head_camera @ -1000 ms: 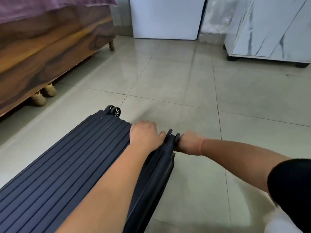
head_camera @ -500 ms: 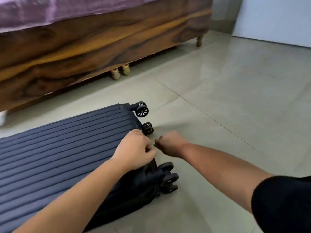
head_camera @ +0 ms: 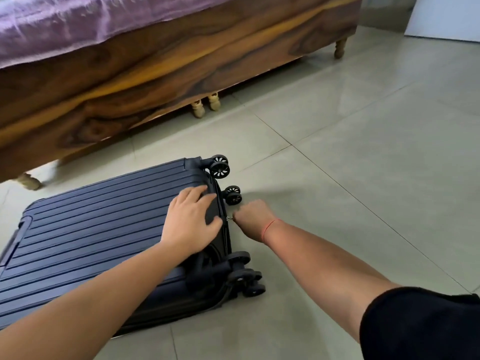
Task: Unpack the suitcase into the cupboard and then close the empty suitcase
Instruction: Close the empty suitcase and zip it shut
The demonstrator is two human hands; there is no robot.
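Observation:
A dark blue ribbed suitcase [head_camera: 98, 229] lies flat on the tiled floor with its lid down and its black wheels [head_camera: 219, 166] pointing right. My left hand [head_camera: 192, 219] rests flat with spread fingers on the lid near the wheel end. My right hand [head_camera: 250, 215] pinches the small metal zipper pull [head_camera: 229, 218] on the wheel-end side, between the two wheel pairs. The cupboard is out of view.
A wooden bed frame [head_camera: 155, 74] with a purple cover [head_camera: 65, 24] runs along the back, its turned legs [head_camera: 205, 105] close behind the suitcase. Grey floor tiles [head_camera: 363, 152] spread to the right. A white panel [head_camera: 446, 19] stands at the top right.
The view has swung left toward the bed. My left hand has flattened on the lid, and my right hand has moved along the wheel end with the zipper pull.

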